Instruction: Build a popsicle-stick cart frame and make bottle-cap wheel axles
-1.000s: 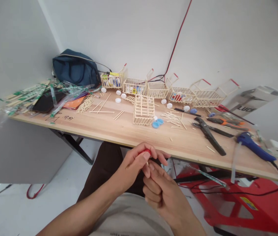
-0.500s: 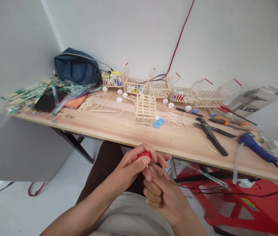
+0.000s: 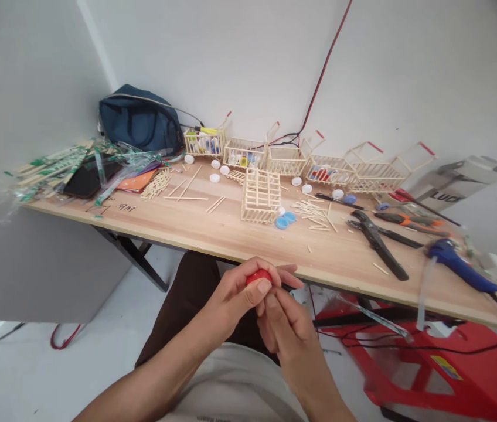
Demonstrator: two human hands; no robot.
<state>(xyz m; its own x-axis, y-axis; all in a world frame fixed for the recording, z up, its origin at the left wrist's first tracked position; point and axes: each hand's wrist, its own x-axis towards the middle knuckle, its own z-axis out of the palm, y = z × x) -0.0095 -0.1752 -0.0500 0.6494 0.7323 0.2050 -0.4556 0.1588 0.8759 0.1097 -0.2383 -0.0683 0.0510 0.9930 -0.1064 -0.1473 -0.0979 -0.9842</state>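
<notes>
Head view: the left hand (image 3: 240, 296) grips a red cap (image 3: 256, 276) above the lap, before the near edge of the table (image 3: 204, 231). The right hand (image 3: 292, 331) is pinched close against it; its contents cannot be determined. Fingers partly cover the cap. A stick basket (image 3: 261, 199) stands beyond, blue caps (image 3: 282, 223) beside it. Pliers (image 3: 378, 243) and a glue gun (image 3: 463, 266) lie rightward.

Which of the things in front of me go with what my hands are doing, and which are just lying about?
Likely part of the job:
red round piece, in the left hand, right hand close beside it
stick basket
cut sticks
blue caps
glue gun

Seemingly just lying about:
blue bag
carton
dark flat object
</notes>
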